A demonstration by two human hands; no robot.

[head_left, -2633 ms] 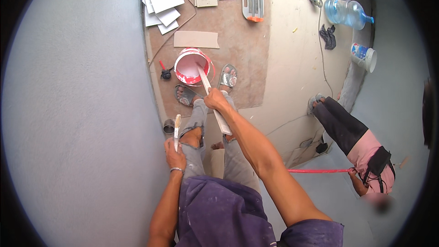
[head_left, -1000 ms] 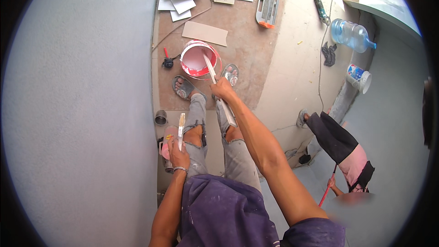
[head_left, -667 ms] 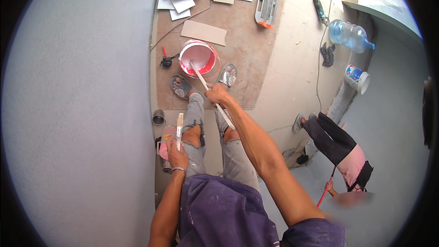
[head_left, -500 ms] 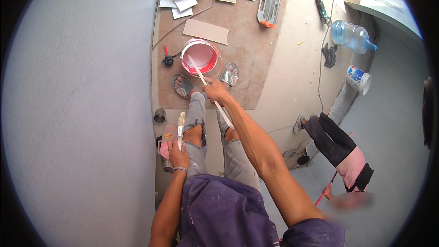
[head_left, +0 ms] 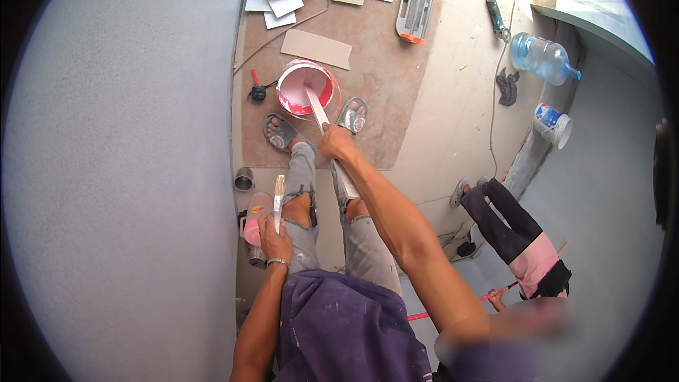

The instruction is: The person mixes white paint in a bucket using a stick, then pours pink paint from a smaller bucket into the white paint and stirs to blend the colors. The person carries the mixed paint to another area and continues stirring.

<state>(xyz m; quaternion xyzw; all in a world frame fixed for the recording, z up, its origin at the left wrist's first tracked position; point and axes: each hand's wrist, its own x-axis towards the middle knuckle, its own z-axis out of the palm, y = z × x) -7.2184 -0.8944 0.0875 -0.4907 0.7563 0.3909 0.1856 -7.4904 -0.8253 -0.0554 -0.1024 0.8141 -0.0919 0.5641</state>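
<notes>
My right hand (head_left: 335, 141) is closed around a long pale wooden stick (head_left: 319, 111). The stick's far end dips into a red bucket (head_left: 286, 104) of pale pink paint (head_left: 300, 83), standing on the floor just ahead of my feet. Its near end reaches back past my wrist, beside my knee. Close to my left thigh, my left hand (head_left: 275, 238) grips a paintbrush (head_left: 279, 201) with its bristles pointing up. A pink jug (head_left: 259, 213) sits on the floor to the left of that hand, partly hidden by it.
A wall (head_left: 127, 170) rises close on my left. Around the bucket lie a tape measure (head_left: 257, 93), a beige board (head_left: 315, 49) and a spirit level (head_left: 416, 3). A power tool (head_left: 496, 20) and water bottle (head_left: 541, 56) are far right. Another person (head_left: 527, 244) holds a pink pole.
The stick's tip has shifted right inside the bucket, and my right hand has come slightly nearer to me. The other person's pole has swung to the left. My left hand stays put.
</notes>
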